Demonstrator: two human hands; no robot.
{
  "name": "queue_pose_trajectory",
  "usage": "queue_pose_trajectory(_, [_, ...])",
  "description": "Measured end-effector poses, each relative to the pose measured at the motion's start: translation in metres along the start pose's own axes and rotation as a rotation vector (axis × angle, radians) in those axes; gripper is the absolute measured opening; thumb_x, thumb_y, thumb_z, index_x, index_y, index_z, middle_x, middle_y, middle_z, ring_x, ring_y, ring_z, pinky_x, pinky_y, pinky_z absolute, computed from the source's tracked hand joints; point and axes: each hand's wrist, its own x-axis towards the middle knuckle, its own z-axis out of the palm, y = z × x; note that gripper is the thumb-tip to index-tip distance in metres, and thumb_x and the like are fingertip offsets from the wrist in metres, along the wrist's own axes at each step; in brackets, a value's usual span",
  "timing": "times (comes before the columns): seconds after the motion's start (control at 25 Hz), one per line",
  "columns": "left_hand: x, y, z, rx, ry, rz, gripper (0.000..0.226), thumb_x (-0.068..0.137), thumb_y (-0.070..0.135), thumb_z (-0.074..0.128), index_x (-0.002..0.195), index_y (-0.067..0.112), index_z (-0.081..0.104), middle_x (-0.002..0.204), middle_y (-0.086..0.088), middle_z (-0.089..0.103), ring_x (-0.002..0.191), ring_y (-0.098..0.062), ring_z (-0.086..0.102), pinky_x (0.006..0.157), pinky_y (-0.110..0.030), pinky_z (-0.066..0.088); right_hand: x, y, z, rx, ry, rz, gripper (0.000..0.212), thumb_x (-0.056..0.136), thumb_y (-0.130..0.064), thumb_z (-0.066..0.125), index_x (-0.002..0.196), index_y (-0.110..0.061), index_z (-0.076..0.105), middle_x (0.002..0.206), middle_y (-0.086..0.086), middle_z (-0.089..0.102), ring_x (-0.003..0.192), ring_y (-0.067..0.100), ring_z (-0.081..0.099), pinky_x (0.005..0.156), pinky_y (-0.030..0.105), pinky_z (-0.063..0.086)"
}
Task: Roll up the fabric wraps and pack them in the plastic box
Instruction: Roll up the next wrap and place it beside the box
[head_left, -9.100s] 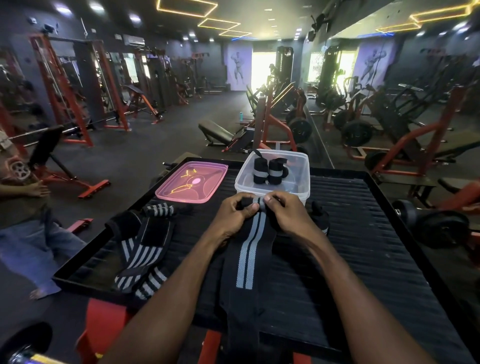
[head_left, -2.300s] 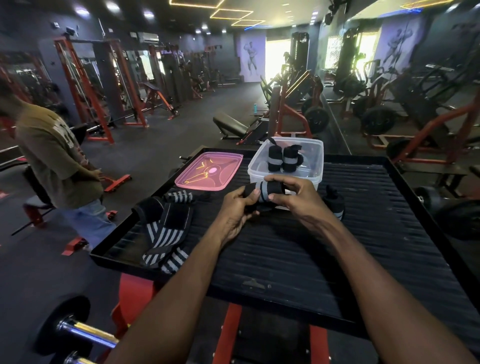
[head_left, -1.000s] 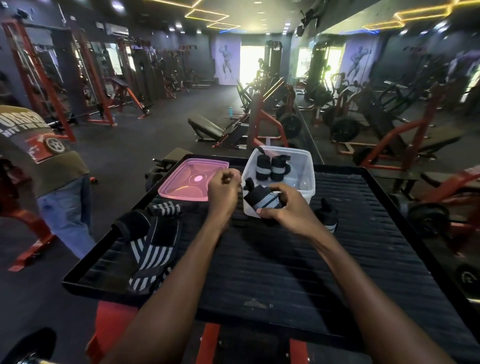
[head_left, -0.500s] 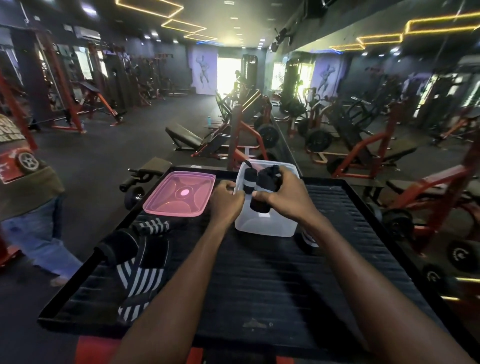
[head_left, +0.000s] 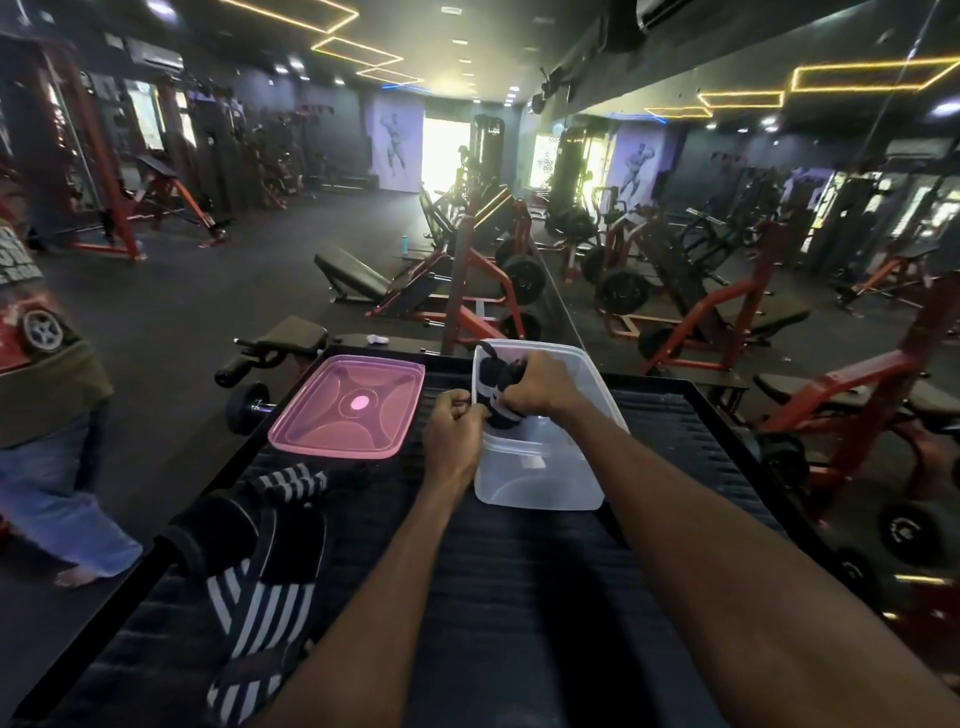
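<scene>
Lowering a rolled wrap (head_left: 501, 410) into the clear plastic box (head_left: 540, 473), which stands at twelve o'clock on the ribbed black desk (head_left: 519, 597), the right hand (head_left: 537, 387) has its grip curled round the roll that lay on the desk a second ago, so another wrap is nearly packed. The left hand (head_left: 452, 431) pinches the box's near-left rim beside an upright rolled wrap (head_left: 484, 379); the glossy pink lid (head_left: 348, 413) lies at eleven o'clock, and soft striped unrolled wraps (head_left: 260, 597) wait at eight o'clock.

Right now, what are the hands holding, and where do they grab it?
The right hand grips a rolled wrap round its top, inside the plastic box. The left hand pinches the box's near left rim.
</scene>
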Motion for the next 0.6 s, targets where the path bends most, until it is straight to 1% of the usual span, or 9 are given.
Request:
queue_pose_trajectory(0.08, [0.002,-0.001,-0.001,-0.016,-0.020,0.006,0.014,0.085,0.014,0.061,0.093,0.025,0.064,0.090,0.004,0.069,0.093,-0.023,0.066,0.086,-0.040,0.052,0.012,-0.001,0.011,-0.117,-0.064,-0.029,0.040,0.076,-0.016,0.080,0.111,-0.006,0.064,0.099,0.008,0.065,0.099,0.024,0.062,0.082,0.032,0.050])
queue_pose_trajectory(0.16, [0.003,-0.002,-0.001,-0.018,-0.033,0.023,0.016,0.086,0.014,0.060,0.086,0.030,0.062,0.084,0.009,0.068,0.090,-0.021,0.066,0.082,-0.038,0.051,0.022,-0.004,0.020,-0.183,-0.091,-0.054,0.043,0.076,-0.018,0.081,0.115,-0.009,0.063,0.104,0.009,0.065,0.101,0.025,0.062,0.087,0.033,0.053])
queue_pose_trajectory(0.24, [0.003,-0.004,-0.001,0.000,-0.026,0.051,0.012,0.088,0.015,0.059,0.090,0.026,0.064,0.082,0.014,0.066,0.087,-0.018,0.064,0.079,-0.032,0.050,0.030,-0.005,0.025,-0.240,-0.088,-0.072,0.045,0.075,-0.023,0.082,0.114,-0.012,0.063,0.108,0.010,0.068,0.101,0.027,0.065,0.090,0.039,0.056])
queue_pose_trajectory(0.32, [0.005,-0.006,-0.001,0.025,-0.018,0.071,0.012,0.090,0.015,0.058,0.095,0.024,0.063,0.082,0.017,0.063,0.083,-0.012,0.061,0.077,-0.028,0.047,0.037,-0.006,0.029,-0.284,-0.091,-0.082,0.042,0.076,-0.024,0.081,0.112,-0.013,0.062,0.107,0.011,0.068,0.101,0.028,0.065,0.090,0.042,0.057])
queue_pose_trajectory(0.44, [0.007,-0.009,0.000,0.022,-0.012,0.075,0.011,0.090,0.016,0.059,0.094,0.026,0.063,0.082,0.017,0.064,0.081,-0.006,0.061,0.080,-0.030,0.048,0.043,-0.004,0.034,-0.270,-0.081,-0.075,0.040,0.076,-0.022,0.081,0.109,-0.013,0.062,0.106,0.011,0.068,0.101,0.029,0.065,0.091,0.043,0.056])
queue_pose_trajectory(0.6, [0.009,-0.013,0.002,0.016,-0.007,0.078,0.012,0.090,0.017,0.060,0.099,0.023,0.065,0.087,0.016,0.066,0.087,-0.012,0.063,0.082,-0.031,0.049,0.043,-0.001,0.038,-0.230,-0.057,-0.074,0.038,0.077,-0.022,0.083,0.109,-0.013,0.064,0.106,0.010,0.068,0.104,0.028,0.064,0.093,0.041,0.055])
